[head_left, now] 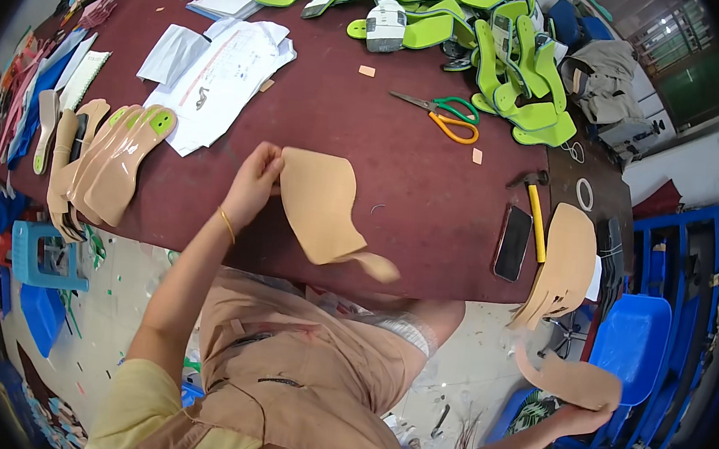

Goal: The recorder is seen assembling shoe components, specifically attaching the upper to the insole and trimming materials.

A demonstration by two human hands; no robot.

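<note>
A tan sheet is at the near side of the maroon surface, the left hand's grip clamped on its ten-o'clock corner. At four o'clock from it, the right hand grips a second tan piece. Scissors lie at two, a phone and hammer at three, green soles at one.

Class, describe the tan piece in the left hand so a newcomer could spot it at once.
Start at the dark red table and find the left hand over its near half. The tan piece is pinched there by its upper left corner, a narrow tail at its lower right. Unlike the similar piece in the right hand, it is held over the table.
</note>
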